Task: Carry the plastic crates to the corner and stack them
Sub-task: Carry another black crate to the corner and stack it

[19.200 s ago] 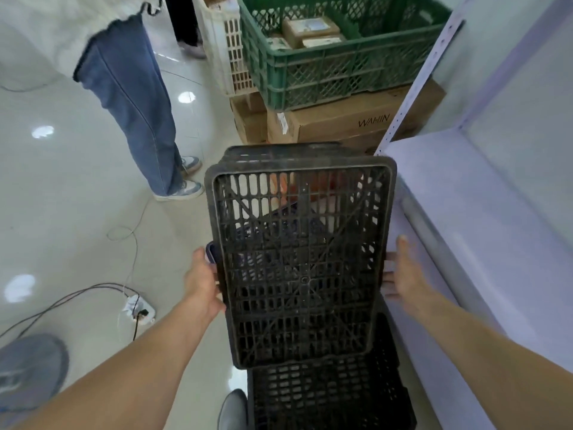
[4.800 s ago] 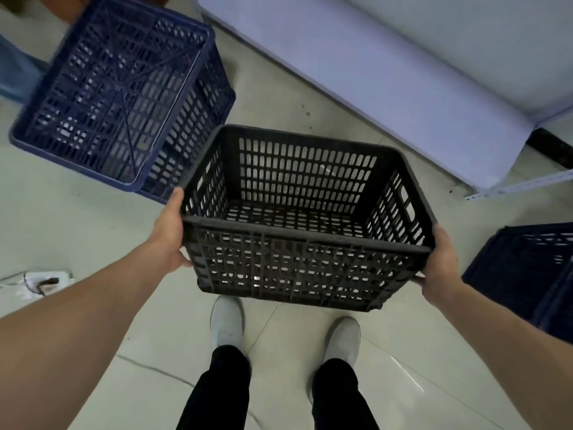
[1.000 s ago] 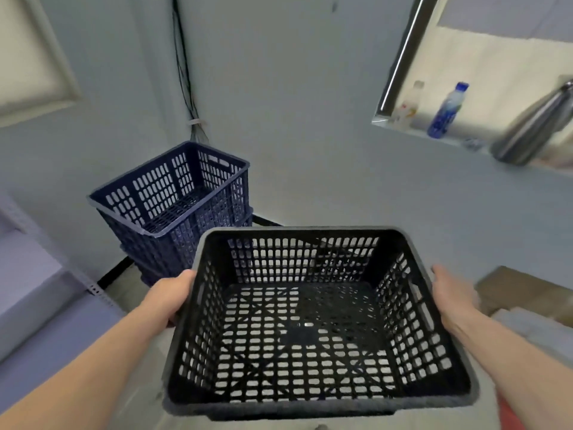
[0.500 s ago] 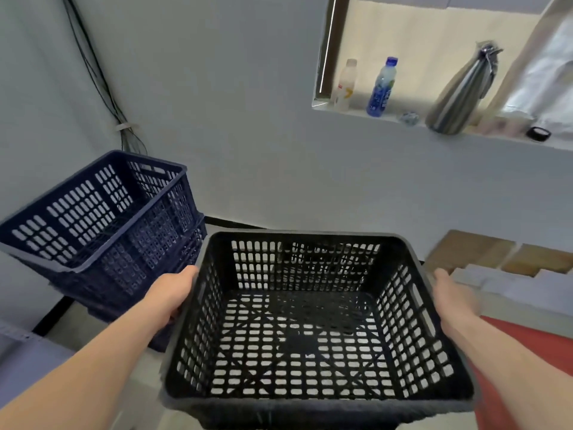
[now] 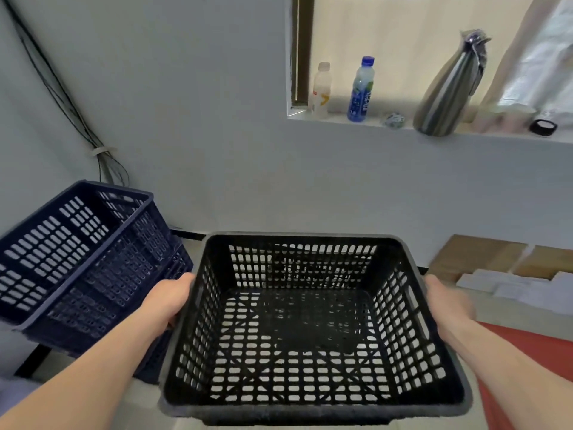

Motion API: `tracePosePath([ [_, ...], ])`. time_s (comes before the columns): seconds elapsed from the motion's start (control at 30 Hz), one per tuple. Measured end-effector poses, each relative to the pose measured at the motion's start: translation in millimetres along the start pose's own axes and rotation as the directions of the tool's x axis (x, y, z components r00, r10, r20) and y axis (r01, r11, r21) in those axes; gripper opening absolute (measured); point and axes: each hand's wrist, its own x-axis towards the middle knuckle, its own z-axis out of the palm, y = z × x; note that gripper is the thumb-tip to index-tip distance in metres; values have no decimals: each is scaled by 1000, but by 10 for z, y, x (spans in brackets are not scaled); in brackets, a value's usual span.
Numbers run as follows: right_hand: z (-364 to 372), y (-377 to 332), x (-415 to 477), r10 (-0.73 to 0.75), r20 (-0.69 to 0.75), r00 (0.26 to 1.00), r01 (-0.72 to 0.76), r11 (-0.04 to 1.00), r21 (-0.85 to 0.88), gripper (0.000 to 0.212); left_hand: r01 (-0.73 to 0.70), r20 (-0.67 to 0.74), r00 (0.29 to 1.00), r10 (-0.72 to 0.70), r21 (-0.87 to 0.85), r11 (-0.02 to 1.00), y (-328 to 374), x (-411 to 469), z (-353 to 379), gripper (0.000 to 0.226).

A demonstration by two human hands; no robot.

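I carry an empty black plastic crate (image 5: 310, 411) upright in front of me, above the floor. My left hand (image 5: 169, 297) grips its left side wall and my right hand (image 5: 446, 301) grips its right side wall; the fingers of both are hidden behind the crate. To the left, in the corner of the room, stands a stack of dark blue crates (image 5: 77, 262), open side up, the top one nested in the one below. The black crate's left edge is close beside that stack, not over it.
Grey walls meet at the left, with black cables (image 5: 102, 156) running down the corner. A window ledge (image 5: 434, 133) holds two bottles, a steel flask and small items. Cardboard boxes (image 5: 483, 259) and white packs lie at the right, with a red surface (image 5: 527, 367) below them.
The view has swung right: the blue stack has slid towards the left edge and the window ledge has come fully into view. Both hands keep the same hold on the black crate.
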Motion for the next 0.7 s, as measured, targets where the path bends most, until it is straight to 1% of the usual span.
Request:
tracePosePath([
  [0.03,-4,-30,60,4,3,1000,-4,1000,8,63,-2,-1,1000,2,-1,1000,91,56,56,65],
  [0.13,19,-130,277,33,-1,999,-33,999,34,58,-22,-10,1000,22,12,1000,385,210,235,52],
  [0.23,97,-205,523,85,-12,996,-85,996,39,64,-44,-7,999,44,31,999,642,488,428,48],
  [0.3,170,-287,648,122,-22,992,-122,992,29,66,-56,21,998,55,58,997,812,707,535,49],
  [0.43,403,-489,941,176,-91,980,-172,984,53,63,-63,87,995,52,127,990,1128,1342,792,58],
  [0.53,643,-637,1145,237,-112,965,-229,971,72,64,-68,117,992,50,161,985,1336,1833,997,61],
  [0.6,831,-697,1290,259,-121,958,-249,964,91,59,-67,131,991,42,193,979,1429,2085,1133,62],
  [0.7,1090,-744,1491,296,-126,947,-284,953,103,58,-39,168,986,0,225,973,1491,2436,1362,59],
])
